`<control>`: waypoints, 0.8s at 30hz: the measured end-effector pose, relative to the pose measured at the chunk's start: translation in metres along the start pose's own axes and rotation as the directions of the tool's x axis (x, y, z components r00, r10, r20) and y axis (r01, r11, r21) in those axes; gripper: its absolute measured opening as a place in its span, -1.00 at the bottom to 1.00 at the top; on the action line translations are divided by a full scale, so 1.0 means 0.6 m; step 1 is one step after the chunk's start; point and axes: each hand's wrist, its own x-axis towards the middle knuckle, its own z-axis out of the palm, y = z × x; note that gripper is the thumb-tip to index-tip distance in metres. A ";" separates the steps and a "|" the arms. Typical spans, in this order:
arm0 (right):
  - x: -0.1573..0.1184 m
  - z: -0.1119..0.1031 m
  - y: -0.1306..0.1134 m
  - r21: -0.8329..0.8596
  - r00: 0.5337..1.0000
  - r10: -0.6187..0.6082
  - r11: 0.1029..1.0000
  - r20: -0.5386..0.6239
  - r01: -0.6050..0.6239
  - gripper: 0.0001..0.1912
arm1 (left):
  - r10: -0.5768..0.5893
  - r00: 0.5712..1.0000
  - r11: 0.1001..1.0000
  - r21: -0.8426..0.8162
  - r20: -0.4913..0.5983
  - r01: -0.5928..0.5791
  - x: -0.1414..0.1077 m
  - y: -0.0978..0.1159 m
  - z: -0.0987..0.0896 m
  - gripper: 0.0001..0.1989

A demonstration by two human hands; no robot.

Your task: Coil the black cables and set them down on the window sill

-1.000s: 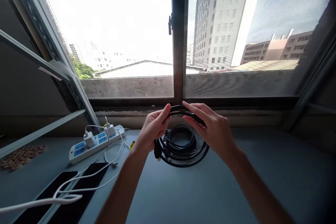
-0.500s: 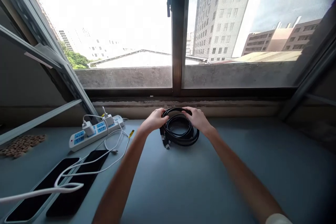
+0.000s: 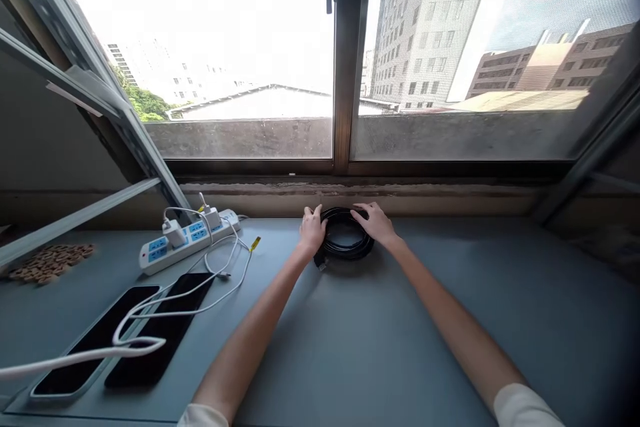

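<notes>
A black cable (image 3: 347, 252) lies wound in a round coil on the blue-grey tabletop, close to the wall under the window. Its connector ends (image 3: 321, 265) stick out at the coil's lower left. My left hand (image 3: 313, 229) is at the coil's left side, fingers bent around its edge. On the upper right, my right hand (image 3: 376, 221) grips the rim with thumb and fingers. The fingertips of both hands are partly hidden behind or against the black loops.
To the left, a white power strip (image 3: 187, 245) carries plugged-in chargers. White charging cables (image 3: 200, 310) trail over two dark phones (image 3: 95, 347) (image 3: 160, 340). Small brown wooden pieces (image 3: 53, 263) lie at far left, by a metal frame (image 3: 125, 107). The window (image 3: 250, 140) stands behind.
The coil has settled into a tighter, flatter ring. My left hand has turned more upright along its left side; my right hand stays at the upper right. The view has shifted slightly.
</notes>
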 end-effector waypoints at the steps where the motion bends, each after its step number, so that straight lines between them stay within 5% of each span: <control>1: -0.001 0.002 0.002 0.002 1.000 -0.011 1.000 0.003 0.011 -0.83 | 0.015 1.000 1.000 0.003 -0.014 -0.015 0.002 -0.004 0.002 -0.57; 9: -0.002 -0.006 -0.010 -0.075 0.994 -0.089 0.994 -0.061 0.085 -0.75 | 0.139 0.988 0.987 0.096 -0.063 -0.133 -0.002 -0.003 0.005 -0.65; 24: 0.003 -0.006 -0.005 -0.028 0.995 -0.090 0.996 -0.047 0.088 -0.76 | 0.216 0.973 0.963 0.146 0.078 -0.226 0.003 -0.004 -0.005 -0.62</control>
